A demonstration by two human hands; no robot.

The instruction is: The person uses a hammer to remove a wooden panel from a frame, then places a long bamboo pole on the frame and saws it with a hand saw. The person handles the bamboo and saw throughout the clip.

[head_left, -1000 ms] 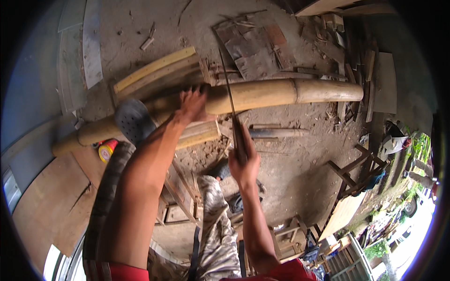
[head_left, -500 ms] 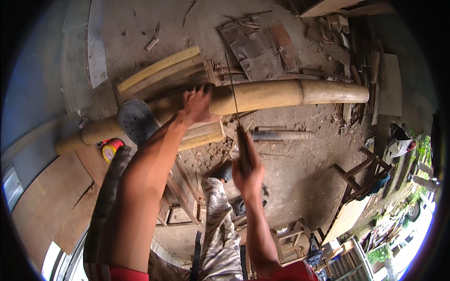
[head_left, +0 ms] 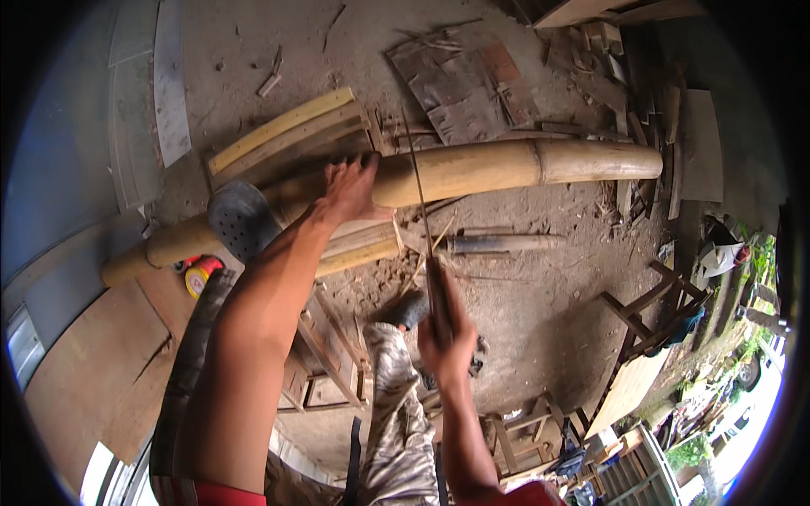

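A thick tan bamboo pole (head_left: 481,171) crosses from the lower left to the right, lying over a low wooden frame (head_left: 359,255). My left hand (head_left: 350,185) grips it from above, fingers curled over the far side. Just right of that hand, the thin blade of a handsaw (head_left: 419,181) crosses the pole; how deep it sits in the bamboo is hard to see. The saw's wooden handle is in my right hand (head_left: 449,346), closed around it on the near side. A dark perforated shoe (head_left: 243,221) of mine presses on the pole left of my left hand.
A red and yellow round item (head_left: 201,274) lies beside plywood (head_left: 97,363) at left. Beyond the pole is a flat weathered board (head_left: 464,88). A dark-ended pipe-like piece (head_left: 506,243) lies on the dirt floor. Scrap timber (head_left: 675,126) and wooden frames (head_left: 650,312) stand at right.
My right hand has drawn the saw back toward me, so its handle is farther from the pole. My left hand and the bamboo pole stay in place.
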